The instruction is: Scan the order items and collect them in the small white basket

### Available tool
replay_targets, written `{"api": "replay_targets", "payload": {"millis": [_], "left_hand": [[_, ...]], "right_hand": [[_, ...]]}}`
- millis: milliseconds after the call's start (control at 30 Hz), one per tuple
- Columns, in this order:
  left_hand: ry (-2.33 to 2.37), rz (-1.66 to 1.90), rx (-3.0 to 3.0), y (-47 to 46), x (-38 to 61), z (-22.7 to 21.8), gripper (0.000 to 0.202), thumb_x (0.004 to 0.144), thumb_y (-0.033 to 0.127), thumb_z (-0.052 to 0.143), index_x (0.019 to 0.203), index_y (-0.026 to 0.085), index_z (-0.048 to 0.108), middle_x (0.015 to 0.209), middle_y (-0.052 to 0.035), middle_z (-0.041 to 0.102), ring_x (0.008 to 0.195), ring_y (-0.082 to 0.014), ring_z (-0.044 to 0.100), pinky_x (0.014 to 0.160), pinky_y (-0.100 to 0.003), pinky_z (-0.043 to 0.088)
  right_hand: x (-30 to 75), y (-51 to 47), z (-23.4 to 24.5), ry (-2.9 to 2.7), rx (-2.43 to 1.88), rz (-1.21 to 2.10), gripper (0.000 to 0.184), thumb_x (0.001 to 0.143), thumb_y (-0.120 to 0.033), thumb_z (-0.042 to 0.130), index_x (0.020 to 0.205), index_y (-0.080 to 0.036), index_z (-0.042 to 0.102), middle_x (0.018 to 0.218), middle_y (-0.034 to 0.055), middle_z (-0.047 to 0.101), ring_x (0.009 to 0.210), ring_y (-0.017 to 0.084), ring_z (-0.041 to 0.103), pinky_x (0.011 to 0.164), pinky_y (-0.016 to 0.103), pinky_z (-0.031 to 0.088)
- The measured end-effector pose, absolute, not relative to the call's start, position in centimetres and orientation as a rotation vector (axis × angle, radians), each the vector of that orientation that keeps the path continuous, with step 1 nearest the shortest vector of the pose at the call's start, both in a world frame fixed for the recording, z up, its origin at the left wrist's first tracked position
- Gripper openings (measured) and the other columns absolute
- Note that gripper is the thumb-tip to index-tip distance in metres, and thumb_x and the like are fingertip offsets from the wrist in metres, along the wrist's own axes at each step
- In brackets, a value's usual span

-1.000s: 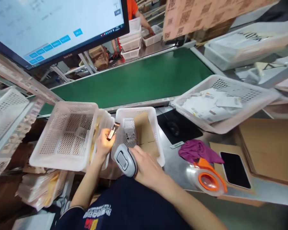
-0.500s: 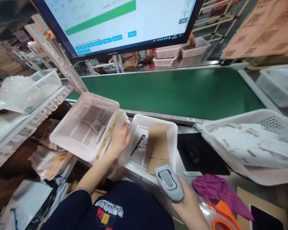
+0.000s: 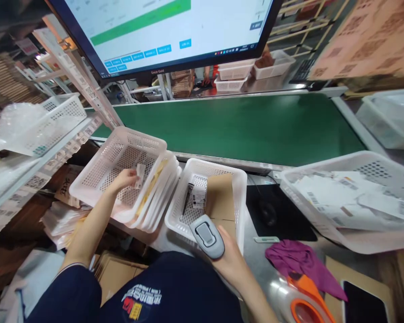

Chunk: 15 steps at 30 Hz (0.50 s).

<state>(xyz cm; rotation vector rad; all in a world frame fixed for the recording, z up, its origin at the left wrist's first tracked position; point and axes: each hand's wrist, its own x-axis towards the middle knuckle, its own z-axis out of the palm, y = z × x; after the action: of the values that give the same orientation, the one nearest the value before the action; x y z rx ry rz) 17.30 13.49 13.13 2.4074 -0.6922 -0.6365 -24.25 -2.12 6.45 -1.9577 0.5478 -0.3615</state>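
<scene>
My left hand (image 3: 124,179) reaches into the left white basket (image 3: 99,154), fingers pinched on a small labelled packet (image 3: 140,174). My right hand (image 3: 231,255) is wrapped round a grey handheld scanner (image 3: 207,235), just over the front of the middle white basket (image 3: 240,190). In that middle basket lie a thin dark stick-like item (image 3: 187,200), a white labelled packet (image 3: 199,197) and a folded brown cardboard piece (image 3: 219,195). Several nested white baskets (image 3: 166,188) stand tilted between the two.
A green conveyor belt (image 3: 235,128) runs behind the baskets, under a monitor (image 3: 175,36). To the right are a basket of white papers (image 3: 350,202), a mouse (image 3: 267,213), a purple cloth (image 3: 298,262), an orange tape dispenser (image 3: 306,296) and a phone (image 3: 363,303).
My left hand has moved left from the nested baskets into the left basket and taken hold of a small packet. The scanner in my right hand has shifted left over the middle basket's front.
</scene>
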Motion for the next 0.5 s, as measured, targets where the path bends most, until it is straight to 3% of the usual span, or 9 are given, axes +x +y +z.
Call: {"api": "replay_targets", "payload": {"millis": [100, 233, 367, 500], "left_hand": [[-0.602, -0.625, 2.144, 13.0, 16.0, 15.3, 0.043, 0.074, 0.054, 0.061, 0.098, 0.018, 0.064, 0.077, -0.002, 0.061, 0.063, -0.0135, 0.056, 0.061, -0.027, 0.053], [-0.563, -0.693, 1.901, 10.1, 11.6, 15.6, 0.065, 0.07, 0.06, 0.073, 0.118, 0.016, 0.066, 0.09, -0.0046, 0.067, 0.07, -0.0142, 0.06, 0.068, -0.03, 0.059], [-0.61, -0.763, 1.829, 6.9, 7.2, 12.5, 0.069, 0.067, 0.054, 0.083, 0.123, 0.016, 0.07, 0.096, -0.0069, 0.069, 0.075, -0.0154, 0.062, 0.058, -0.022, 0.049], [-0.672, -0.788, 1.842, 4.9, 4.9, 8.4, 0.068, 0.067, 0.055, 0.082, 0.12, 0.015, 0.07, 0.095, -0.008, 0.068, 0.078, -0.0187, 0.064, 0.058, -0.026, 0.051]], "right_hand": [[-23.5, -2.5, 7.3, 0.52, -1.879, -0.346, 0.019, 0.084, -0.036, 0.07, 0.087, -0.022, 0.059, 0.089, 0.0039, 0.061, 0.077, 0.021, 0.063, 0.068, 0.031, 0.051], [-21.9, -2.8, 10.1, 0.464, -1.905, -0.35, 0.02, 0.078, -0.031, 0.071, 0.087, -0.021, 0.056, 0.094, 0.0038, 0.058, 0.078, 0.019, 0.061, 0.069, 0.031, 0.047], [-20.4, -3.0, 12.1, 0.45, -2.063, -0.243, 0.023, 0.075, -0.02, 0.071, 0.093, -0.021, 0.057, 0.098, 0.0036, 0.06, 0.083, 0.02, 0.061, 0.071, 0.029, 0.04], [-20.7, -3.2, 10.7, 0.533, -2.169, -0.145, 0.029, 0.072, -0.014, 0.071, 0.098, -0.021, 0.06, 0.102, 0.0058, 0.064, 0.086, 0.023, 0.065, 0.071, 0.03, 0.039]]}}
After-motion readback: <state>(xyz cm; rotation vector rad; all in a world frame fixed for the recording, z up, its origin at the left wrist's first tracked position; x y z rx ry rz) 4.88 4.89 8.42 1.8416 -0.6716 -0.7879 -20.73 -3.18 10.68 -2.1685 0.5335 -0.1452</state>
